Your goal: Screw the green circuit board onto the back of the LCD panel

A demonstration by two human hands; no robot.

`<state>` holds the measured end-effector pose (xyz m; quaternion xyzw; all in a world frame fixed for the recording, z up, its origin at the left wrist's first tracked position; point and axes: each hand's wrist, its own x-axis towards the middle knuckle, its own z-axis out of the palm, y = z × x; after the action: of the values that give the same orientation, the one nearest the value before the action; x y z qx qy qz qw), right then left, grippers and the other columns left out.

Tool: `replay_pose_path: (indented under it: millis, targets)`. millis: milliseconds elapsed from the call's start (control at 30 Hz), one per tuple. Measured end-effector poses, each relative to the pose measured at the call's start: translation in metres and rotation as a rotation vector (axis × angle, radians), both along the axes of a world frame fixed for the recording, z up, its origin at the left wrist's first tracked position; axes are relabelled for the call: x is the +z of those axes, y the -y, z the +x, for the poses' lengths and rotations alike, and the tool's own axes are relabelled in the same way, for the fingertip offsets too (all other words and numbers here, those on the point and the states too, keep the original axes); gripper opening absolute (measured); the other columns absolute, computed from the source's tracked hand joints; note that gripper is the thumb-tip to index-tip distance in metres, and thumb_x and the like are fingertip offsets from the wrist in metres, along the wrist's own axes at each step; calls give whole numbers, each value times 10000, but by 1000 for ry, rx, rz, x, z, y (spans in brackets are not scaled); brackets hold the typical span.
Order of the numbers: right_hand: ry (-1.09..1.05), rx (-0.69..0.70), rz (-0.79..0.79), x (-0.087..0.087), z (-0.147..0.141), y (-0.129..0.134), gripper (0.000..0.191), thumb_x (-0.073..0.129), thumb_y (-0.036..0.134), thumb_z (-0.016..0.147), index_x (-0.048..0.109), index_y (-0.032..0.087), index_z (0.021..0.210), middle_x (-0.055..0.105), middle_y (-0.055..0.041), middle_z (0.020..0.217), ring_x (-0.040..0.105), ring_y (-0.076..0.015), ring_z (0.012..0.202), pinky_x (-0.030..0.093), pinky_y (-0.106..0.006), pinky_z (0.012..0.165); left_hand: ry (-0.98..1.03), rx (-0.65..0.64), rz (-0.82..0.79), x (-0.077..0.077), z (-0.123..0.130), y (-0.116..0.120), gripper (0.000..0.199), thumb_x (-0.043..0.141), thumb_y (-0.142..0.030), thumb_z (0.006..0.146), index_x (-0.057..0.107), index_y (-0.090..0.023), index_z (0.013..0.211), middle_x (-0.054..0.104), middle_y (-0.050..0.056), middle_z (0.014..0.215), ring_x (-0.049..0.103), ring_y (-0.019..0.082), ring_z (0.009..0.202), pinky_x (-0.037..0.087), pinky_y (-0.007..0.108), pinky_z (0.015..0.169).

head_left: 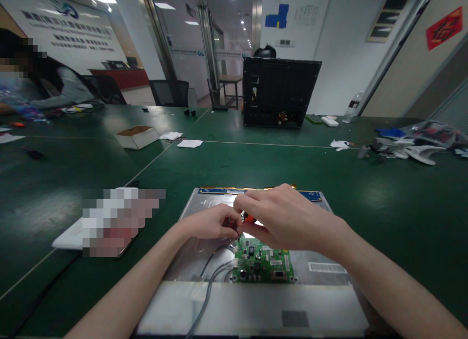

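A metal-backed panel (263, 307) lies flat before me, with a green circuit board (263, 263) on it and a blue strip board along its far edge. Grey cables (210, 288) run from the board's left side. My right hand (280, 217) is closed around an orange-handled tool (249, 217), over the far part of the green board. Beside it, my left hand (219, 222) has its fingers pinched together at the board's far left corner. What those fingers hold, if anything, is hidden.
A blurred-out flat item (120, 222) on white paper lies left of the panel. Farther off stand an open cardboard box (137, 137) and a black casing (280, 93). Plastic bags and parts (420, 141) lie at right. Another person sits at far left.
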<state>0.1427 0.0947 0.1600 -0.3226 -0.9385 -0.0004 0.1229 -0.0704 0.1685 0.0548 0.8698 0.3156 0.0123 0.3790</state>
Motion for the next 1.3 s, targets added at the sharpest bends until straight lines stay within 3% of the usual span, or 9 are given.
replay_pose_path:
  millis: [167,400,867,1167,1300]
  targets:
    - [8,-18,11,-1,0,-1,120,472,277,961,552,188,951,663,-17,865,508,-125,620,173,-290,490,21,-28,3,-1,0,-2,146,648,-280,809,701,-155,864,656,13,770,576,162,697,431,218,607]
    - [16,60,-36,4,1,2,154,483,172,835,525,158,983,633,-54,929,478,-139,635,233,-291,493,13,-5,2,3,2,2,94,642,-233,790,691,-156,816,635,-3,704,560,145,660,416,203,592]
    - [17,-19,26,-2,0,-2,146,469,300,979,561,188,963,679,-31,861,534,-124,624,172,-297,495,8,-17,-21,-1,0,-4,123,664,-255,771,701,-165,847,668,21,790,598,187,736,456,246,659]
    - [18,53,-25,5,2,3,148,492,192,846,519,163,989,635,-52,936,487,-136,641,238,-284,486,12,10,-47,2,1,0,142,640,-277,787,696,-158,842,664,16,765,591,180,725,442,244,648]
    - [26,47,-14,3,1,2,139,463,170,867,510,167,998,633,-52,933,492,-139,644,224,-289,486,-14,5,-41,4,2,1,138,644,-267,791,702,-160,856,653,11,735,582,170,690,430,233,620]
